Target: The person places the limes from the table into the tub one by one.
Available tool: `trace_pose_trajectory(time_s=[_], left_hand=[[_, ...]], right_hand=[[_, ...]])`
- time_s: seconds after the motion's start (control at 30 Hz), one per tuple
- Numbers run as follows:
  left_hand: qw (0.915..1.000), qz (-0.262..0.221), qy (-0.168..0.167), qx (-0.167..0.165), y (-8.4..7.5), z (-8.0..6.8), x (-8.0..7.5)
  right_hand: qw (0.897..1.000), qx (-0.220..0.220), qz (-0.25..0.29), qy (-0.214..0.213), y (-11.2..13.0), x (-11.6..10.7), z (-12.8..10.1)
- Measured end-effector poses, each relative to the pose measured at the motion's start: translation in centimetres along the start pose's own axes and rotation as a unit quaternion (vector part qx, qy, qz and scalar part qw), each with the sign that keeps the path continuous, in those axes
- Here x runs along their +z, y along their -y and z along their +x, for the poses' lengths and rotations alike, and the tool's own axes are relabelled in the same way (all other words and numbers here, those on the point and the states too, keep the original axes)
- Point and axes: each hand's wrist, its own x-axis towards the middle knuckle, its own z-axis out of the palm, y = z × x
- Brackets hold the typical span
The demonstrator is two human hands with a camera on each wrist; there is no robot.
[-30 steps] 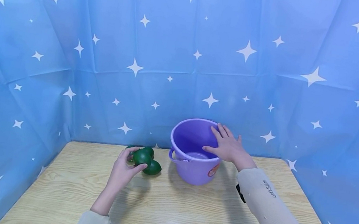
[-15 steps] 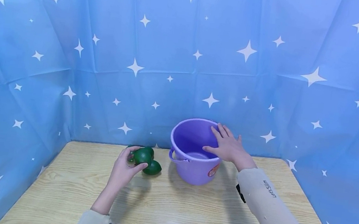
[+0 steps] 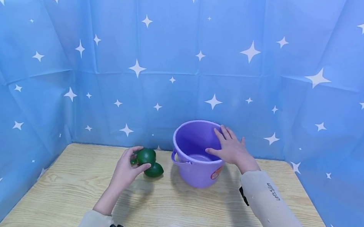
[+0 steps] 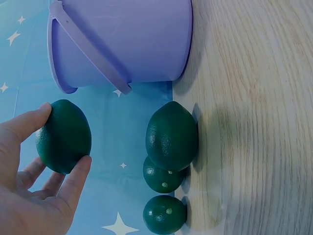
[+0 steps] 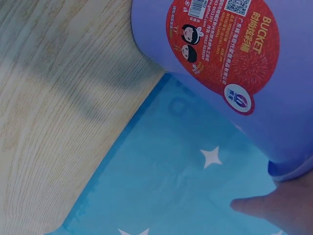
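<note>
My left hand (image 3: pixel 126 167) pinches a dark green lime (image 4: pixel 63 137) between thumb and fingertips, and the left wrist view shows it apart from the others. Three more limes (image 4: pixel 172 137) sit close together on the table, one of them (image 3: pixel 154 170) visible just beyond my thumb in the head view. To their right a purple bucket (image 3: pixel 195 175) stands upright with its mouth facing me. My right hand (image 3: pixel 234 150) rests over the bucket's right rim with spread, mostly straight fingers. In the right wrist view only part of that hand (image 5: pixel 288 205) shows, at the rim.
The bucket's handle (image 4: pixel 93 49) hangs on its left side. A red label (image 5: pixel 230 44) is on its outer wall. Behind the wooden table (image 3: pixel 161 211) hangs a blue curtain (image 3: pixel 157 87) with white stars, which also closes in both sides.
My left hand has risen slightly with the lime, which now sits a little higher and further right. The right hand and the bucket stay where they were.
</note>
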Motion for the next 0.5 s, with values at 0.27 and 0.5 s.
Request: trace_pose_trajectory(time_s=[0.27,0.5], left_hand=[[1.0000,-0.002,0.004,0.002,-0.19,0.14,-0.05],[1.0000,-0.005,0.004,0.005,-0.54,0.23,-0.02]], right_hand=[[1.000,-0.001,-0.002,-0.002,-0.11,0.15,0.09],[1.000,0.000,0.001,0.000,-0.08,0.13,0.13]])
